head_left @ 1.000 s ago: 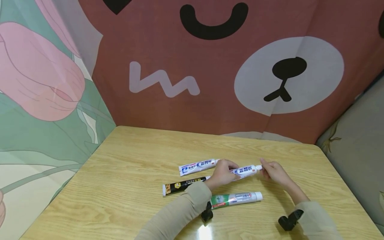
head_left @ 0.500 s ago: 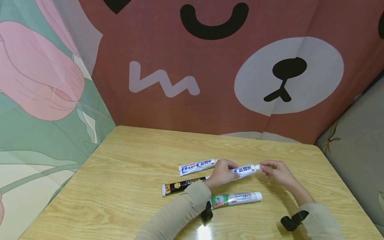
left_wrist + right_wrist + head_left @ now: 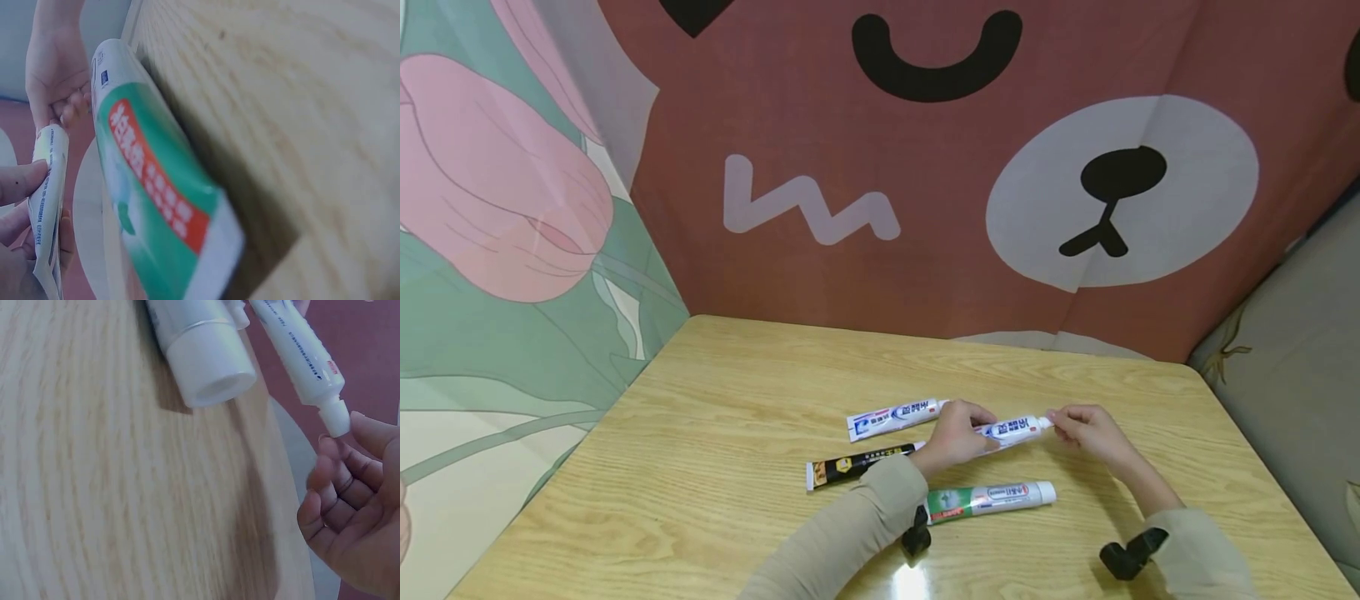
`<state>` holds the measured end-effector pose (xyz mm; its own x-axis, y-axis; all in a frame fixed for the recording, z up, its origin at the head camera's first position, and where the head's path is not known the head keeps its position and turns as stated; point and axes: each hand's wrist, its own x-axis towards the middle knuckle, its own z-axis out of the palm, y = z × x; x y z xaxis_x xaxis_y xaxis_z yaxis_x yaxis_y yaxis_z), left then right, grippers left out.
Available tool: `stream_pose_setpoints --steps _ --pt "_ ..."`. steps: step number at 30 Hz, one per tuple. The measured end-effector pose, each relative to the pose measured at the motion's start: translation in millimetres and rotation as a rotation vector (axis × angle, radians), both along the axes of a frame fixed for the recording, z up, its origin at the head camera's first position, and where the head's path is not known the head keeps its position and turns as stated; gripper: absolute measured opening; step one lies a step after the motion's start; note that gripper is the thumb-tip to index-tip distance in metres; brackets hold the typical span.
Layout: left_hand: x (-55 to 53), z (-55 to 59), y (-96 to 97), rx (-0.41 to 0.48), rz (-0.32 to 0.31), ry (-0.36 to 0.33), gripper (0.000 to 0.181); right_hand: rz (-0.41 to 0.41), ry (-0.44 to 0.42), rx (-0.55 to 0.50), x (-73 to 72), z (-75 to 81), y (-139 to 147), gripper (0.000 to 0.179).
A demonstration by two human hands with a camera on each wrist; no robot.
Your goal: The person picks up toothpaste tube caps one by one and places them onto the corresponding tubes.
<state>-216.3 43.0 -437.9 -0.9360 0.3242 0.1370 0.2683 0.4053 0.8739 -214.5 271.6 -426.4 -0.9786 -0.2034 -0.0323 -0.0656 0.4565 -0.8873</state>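
My left hand grips a white toothpaste tube with blue lettering round its body, just above the table. At the tube's right end, the thumb and forefinger of my right hand pinch the small white cap, which sits on the nozzle. The other right fingers are loosely curled in the right wrist view. A green and silver toothpaste tube lies nearer me, partly behind the left wrist. Beyond the left hand is a second white tube; a black tube lies left, its cap end by the wrist.
All the tubes are on a light wooden table. Behind it hangs a red-brown cloth printed with a bear face, and a floral cloth is at the left. A grey padded surface stands at the right.
My right hand has shifted slightly right and its fingers have changed their hold at the cap. The left hand and the tubes on the table have stayed in place.
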Motion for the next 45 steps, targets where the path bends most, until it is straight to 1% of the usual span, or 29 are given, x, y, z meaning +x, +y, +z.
stream_pose_setpoints --steps 5,9,10,17,20,22,24,29,32,38,45 --pt "-0.2 -0.2 0.3 0.000 -0.002 0.000 0.027 0.017 0.030 -0.027 0.5 4.8 1.9 0.038" --pt "-0.1 0.1 -0.3 0.003 -0.008 0.001 0.026 0.026 0.030 -0.041 1.0 5.9 3.3 0.033" --pt "0.1 0.3 -0.4 0.004 -0.011 0.001 0.026 0.015 0.027 -0.042 1.1 5.7 3.3 0.033" --pt "0.9 2.8 -0.2 0.001 -0.026 0.008 0.025 -0.009 0.076 -0.024 -1.7 1.7 -0.2 0.032" --pt "1.3 4.1 0.2 -0.005 -0.022 -0.001 0.025 -0.033 0.070 -0.023 -2.1 1.0 -2.8 0.032" --pt "1.5 4.7 0.2 -0.007 -0.019 -0.004 0.025 -0.033 0.069 -0.029 -1.9 1.2 -3.6 0.034" --pt "1.2 5.0 0.1 -0.003 -0.015 -0.008 0.025 -0.021 0.070 -0.041 -1.3 1.8 -3.1 0.035" --pt "0.1 5.0 -1.7 0.000 -0.004 -0.027 0.024 0.053 0.059 -0.071 2.0 2.8 1.3 0.032" --pt "-0.5 4.8 -2.5 -0.006 0.004 -0.026 0.024 0.062 0.046 -0.073 3.0 3.4 2.3 0.033" --pt "0.4 6.6 -3.0 -0.002 -0.005 -0.028 0.024 0.020 0.030 -0.051 3.0 6.0 -2.5 0.033" --pt "2.8 8.5 -2.7 0.021 -0.018 -0.029 0.024 -0.024 -0.001 -0.035 3.7 5.4 -6.2 0.047"
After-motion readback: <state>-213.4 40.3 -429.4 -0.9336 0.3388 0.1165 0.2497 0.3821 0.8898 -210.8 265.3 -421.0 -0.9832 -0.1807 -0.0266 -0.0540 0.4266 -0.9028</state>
